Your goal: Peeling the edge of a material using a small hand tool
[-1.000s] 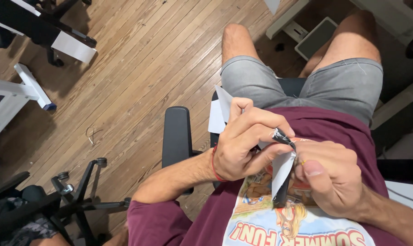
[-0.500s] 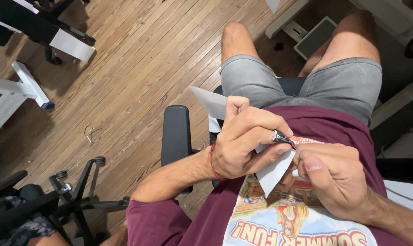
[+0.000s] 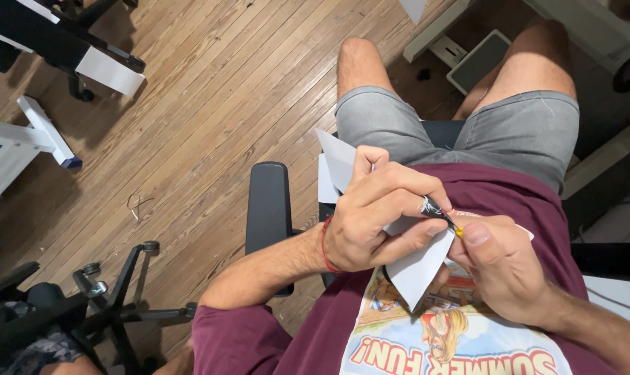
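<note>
Since a second ago the white paper (image 3: 416,267) has swung lower, its corner now pointing to 6 o'clock over the shirt (image 3: 468,340). Left hand (image 3: 377,215) is closed around small scissors (image 3: 436,212); right hand (image 3: 502,271) pinches the paper. Cutting seems underway; next comes a careful snip.

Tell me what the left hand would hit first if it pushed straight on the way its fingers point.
Probably the right hand: the left hand points across the white paper sheet at it, almost touching. Depth is unclear.
</note>
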